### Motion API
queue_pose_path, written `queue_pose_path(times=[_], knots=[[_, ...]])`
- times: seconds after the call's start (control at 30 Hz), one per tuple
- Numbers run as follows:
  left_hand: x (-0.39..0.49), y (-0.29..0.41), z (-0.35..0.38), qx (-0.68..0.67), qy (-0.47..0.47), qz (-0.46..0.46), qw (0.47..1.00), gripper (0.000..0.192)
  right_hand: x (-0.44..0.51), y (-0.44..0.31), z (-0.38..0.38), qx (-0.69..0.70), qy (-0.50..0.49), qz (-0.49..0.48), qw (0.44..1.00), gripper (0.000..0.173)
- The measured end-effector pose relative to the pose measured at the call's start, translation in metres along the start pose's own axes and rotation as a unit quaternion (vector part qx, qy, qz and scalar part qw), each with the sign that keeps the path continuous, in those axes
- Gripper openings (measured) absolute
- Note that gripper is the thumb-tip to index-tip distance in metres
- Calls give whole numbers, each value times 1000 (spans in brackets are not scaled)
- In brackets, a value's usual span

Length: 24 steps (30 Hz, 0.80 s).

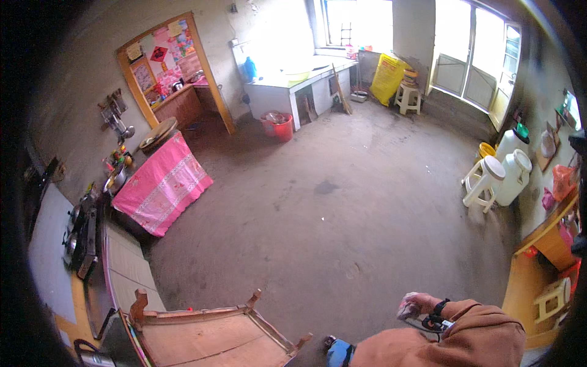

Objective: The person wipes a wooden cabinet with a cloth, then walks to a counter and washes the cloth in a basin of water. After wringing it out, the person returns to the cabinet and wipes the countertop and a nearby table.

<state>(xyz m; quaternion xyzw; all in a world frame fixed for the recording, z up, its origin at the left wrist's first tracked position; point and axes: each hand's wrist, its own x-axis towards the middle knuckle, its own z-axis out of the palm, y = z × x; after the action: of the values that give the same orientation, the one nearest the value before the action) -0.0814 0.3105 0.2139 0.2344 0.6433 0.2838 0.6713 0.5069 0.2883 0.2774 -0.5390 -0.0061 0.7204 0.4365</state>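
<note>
My right hand (423, 303), in a brown sleeve with a black band at the wrist, is closed around a crumpled pale wad (407, 308). Cloth or thin plastic, I cannot tell which. A small dark device with a cable (433, 323) hangs beside the wrist. My left hand is out of view. Low in the picture, a small wooden table (197, 341) shows its bare underside, legs pointing outward. Between it and my body is a blue object (339, 353) with a dark end, partly cut off by the lower edge.
A pink cloth (165, 186) covers a stand at left, near a gas stove (80, 234). A red bucket (278, 126) stands by the tiled counter (270, 94). White stools (486, 181) and plastic barrels (513, 176) line the right wall. Concrete floor (330, 238) spans the middle.
</note>
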Motion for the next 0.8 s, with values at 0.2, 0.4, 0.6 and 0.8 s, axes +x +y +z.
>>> queue_pose_path(times=[0.2, 0.4, 0.6, 0.8], knots=[[46, 50, 12, 52, -6, -48, 997, 18, -29, -12, 3, 57, 102, -5, 993, 21], [94, 92, 42, 111, 2, -91, 990, 19, -22, -14, -19, 163, 133, -18, 977, 14], [168, 144, 111, 166, 15, -109, 980, 21, 7, -43, -97, 196, 177, 39, 964, 15], [221, 216, 229, 207, 11, -75, 975, 21, 27, -144, -132, 184, 155, -96, 966, 18]])
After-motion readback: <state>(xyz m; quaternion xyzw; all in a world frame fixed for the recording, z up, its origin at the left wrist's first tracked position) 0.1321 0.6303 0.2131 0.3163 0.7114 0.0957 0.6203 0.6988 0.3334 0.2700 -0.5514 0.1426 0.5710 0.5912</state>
